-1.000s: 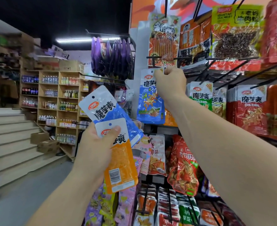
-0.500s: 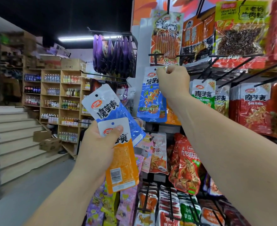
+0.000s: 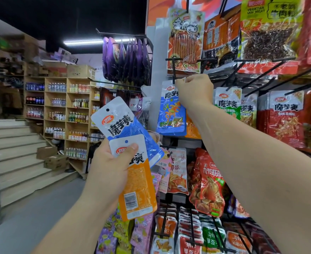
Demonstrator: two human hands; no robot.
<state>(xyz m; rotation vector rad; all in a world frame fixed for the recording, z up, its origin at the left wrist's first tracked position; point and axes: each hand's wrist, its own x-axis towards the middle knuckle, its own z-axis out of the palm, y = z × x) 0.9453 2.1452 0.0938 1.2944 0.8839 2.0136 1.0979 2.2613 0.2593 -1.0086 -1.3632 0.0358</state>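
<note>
Our right hand (image 3: 195,90) has barely shifted, still pinching the top of the hanging blue packet (image 3: 171,114) at the peg (image 3: 173,74), so we judge it nearly hooked, while our left hand (image 3: 107,165) grips the spare blue packet (image 3: 121,125) and orange packet (image 3: 138,189).

Rack pegs (image 3: 173,70) hold snack packets (image 3: 286,118) and a blue packet (image 3: 171,114).

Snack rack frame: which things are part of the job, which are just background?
In use: right hand, hanging blue packet, peg hook, left hand, loose blue packet, orange packet.
Background: purple bags, red packets, drinks shelf, stairs, cardboard boxes.
</note>
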